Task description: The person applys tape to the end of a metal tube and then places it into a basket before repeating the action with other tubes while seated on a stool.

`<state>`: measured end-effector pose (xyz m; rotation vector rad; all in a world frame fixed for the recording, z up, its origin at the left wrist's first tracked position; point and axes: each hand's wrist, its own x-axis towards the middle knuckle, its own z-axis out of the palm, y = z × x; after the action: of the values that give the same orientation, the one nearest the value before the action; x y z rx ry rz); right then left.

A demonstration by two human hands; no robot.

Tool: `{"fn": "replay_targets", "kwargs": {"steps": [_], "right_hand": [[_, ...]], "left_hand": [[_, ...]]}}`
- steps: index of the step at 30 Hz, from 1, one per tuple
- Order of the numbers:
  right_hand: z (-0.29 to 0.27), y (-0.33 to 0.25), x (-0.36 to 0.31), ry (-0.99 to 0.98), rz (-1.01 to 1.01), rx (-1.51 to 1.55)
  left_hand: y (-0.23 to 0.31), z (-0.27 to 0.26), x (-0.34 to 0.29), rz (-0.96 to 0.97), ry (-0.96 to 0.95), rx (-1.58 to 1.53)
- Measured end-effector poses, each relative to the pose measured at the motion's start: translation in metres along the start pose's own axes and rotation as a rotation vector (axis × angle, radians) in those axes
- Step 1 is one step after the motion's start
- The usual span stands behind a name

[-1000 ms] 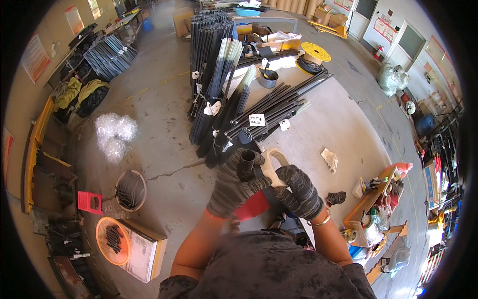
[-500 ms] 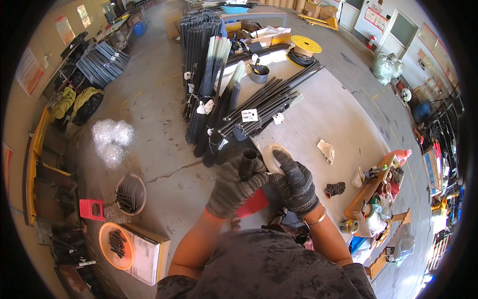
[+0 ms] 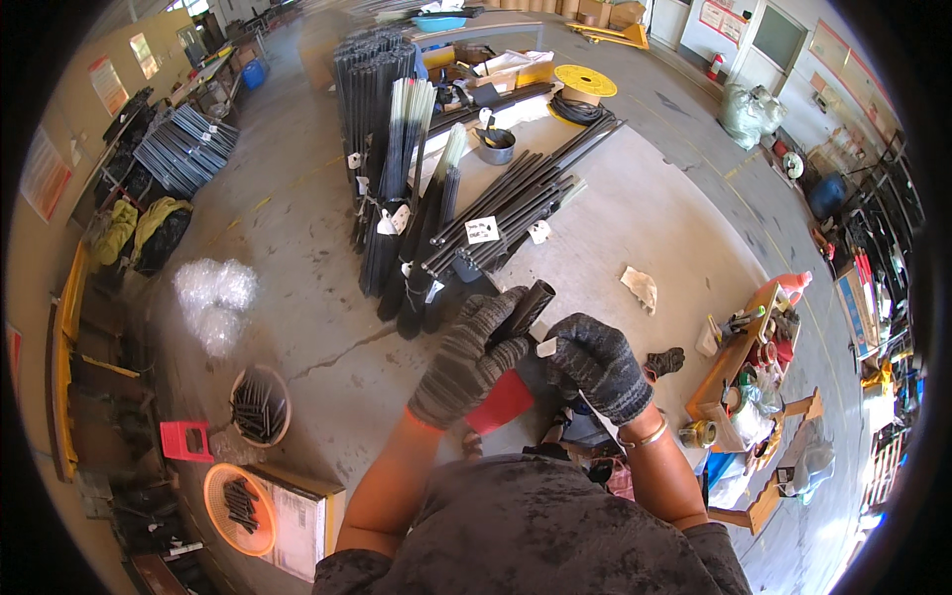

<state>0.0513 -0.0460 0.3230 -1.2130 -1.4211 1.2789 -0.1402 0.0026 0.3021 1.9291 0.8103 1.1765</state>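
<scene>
My left hand (image 3: 461,365), in a grey striped knit glove, is wrapped around a short black tube (image 3: 530,305). The tube tilts up to the right, its open end showing above the fingers. Close to its right, my gloved right hand (image 3: 602,369) is closed in a pinch on a small white piece of tape (image 3: 546,347). This piece is apart from the tube. A thin pale strip shows below the right hand; I cannot make out what it belongs to. Beyond my hands, bundled black rods (image 3: 511,216) with white tags lie across the pale tabletop (image 3: 595,233).
A torn paper scrap (image 3: 641,290), a dark glove (image 3: 665,362) and a wooden tray of supplies (image 3: 729,382) lie on the right. To the left on the floor are baskets of short black pieces, a red stool (image 3: 186,442) and bubble wrap (image 3: 215,302). Upright rods (image 3: 375,109) stand ahead.
The white tape roll seen in my right hand is no longer plainly visible; a small white piece shows there instead. My hands have moved apart, and the tube now leans right.
</scene>
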Motion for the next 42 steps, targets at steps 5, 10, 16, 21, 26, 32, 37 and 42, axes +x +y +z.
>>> {"fn": "replay_targets", "kwargs": {"steps": [5,10,16,21,26,32,37,42], "right_hand": [[0.003,0.005,0.011,-0.029,-0.083,-0.100],[0.007,-0.001,0.017,-0.019,0.126,0.026],[0.009,-0.001,0.022,0.006,0.131,0.054],[0.003,0.000,0.021,-0.070,0.197,0.058],[0.003,0.002,0.017,-0.079,0.175,0.134],[0.003,0.001,0.011,-0.051,0.160,0.095],[0.004,-0.005,0.004,-0.043,0.213,0.071],[0.005,-0.006,0.000,-0.017,0.156,0.028]], "left_hand": [[0.001,0.005,-0.004,0.045,0.057,0.154],[0.019,0.010,-0.008,-0.206,0.069,0.134],[0.000,0.017,-0.019,0.098,0.087,0.415],[-0.008,0.018,-0.022,0.179,0.073,0.462],[-0.004,0.016,-0.024,0.245,0.007,0.635],[-0.002,0.021,-0.023,0.217,0.012,0.547],[0.004,0.022,-0.020,0.242,0.087,0.437],[0.006,0.021,-0.023,0.237,0.106,0.316]]}}
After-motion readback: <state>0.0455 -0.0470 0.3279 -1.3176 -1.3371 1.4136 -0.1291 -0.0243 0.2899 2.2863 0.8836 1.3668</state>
